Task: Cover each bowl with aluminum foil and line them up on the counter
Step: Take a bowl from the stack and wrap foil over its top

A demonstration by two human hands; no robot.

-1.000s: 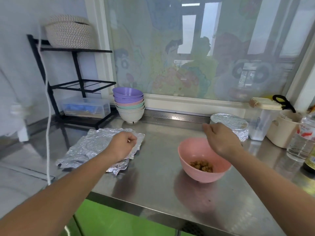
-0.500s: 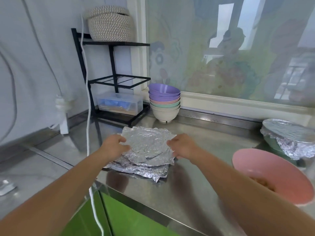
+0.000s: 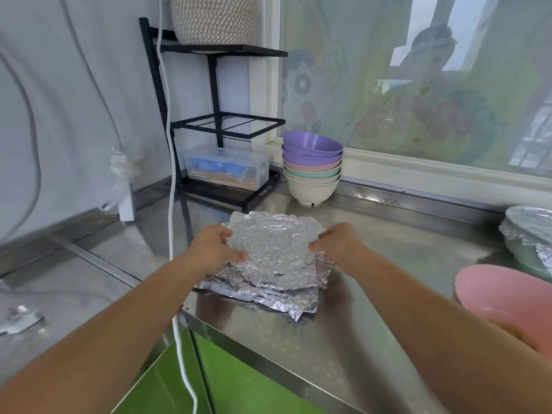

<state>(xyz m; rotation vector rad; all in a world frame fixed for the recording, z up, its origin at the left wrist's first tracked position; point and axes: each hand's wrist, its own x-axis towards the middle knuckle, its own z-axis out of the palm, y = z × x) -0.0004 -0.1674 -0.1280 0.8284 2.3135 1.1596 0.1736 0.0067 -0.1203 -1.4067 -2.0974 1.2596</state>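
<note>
Your right hand point(image 3: 337, 246) has left the pink bowl point(image 3: 501, 297), where it hovered a second ago, and come across to join your left hand point(image 3: 213, 248) at the foil pile point(image 3: 268, 289). Each hand now pinches one side edge of the top foil sheet point(image 3: 271, 243), thumb over the crinkled face with the fingers behind it. The sheet's near part looks raised off the pile, where half a second ago it lay flat. To my eye that means you have one sheet separated and are ready to carry it

The sheet is stretched between your two hands, left hand at its left edge and right hand at its right edge. It sits directly above the rest of the pile, near the front left of the steel counter point(image 3: 373, 294). The pink bowl it is probably meant for is uncovered, well apart at the near right, half out of view. Just beyond it at the far right stands a foil-covered bowl point(image 3: 528, 234), so one looks finished. The stack of bowls point(image 3: 312, 171) waits at the far side, by the window sill
</note>
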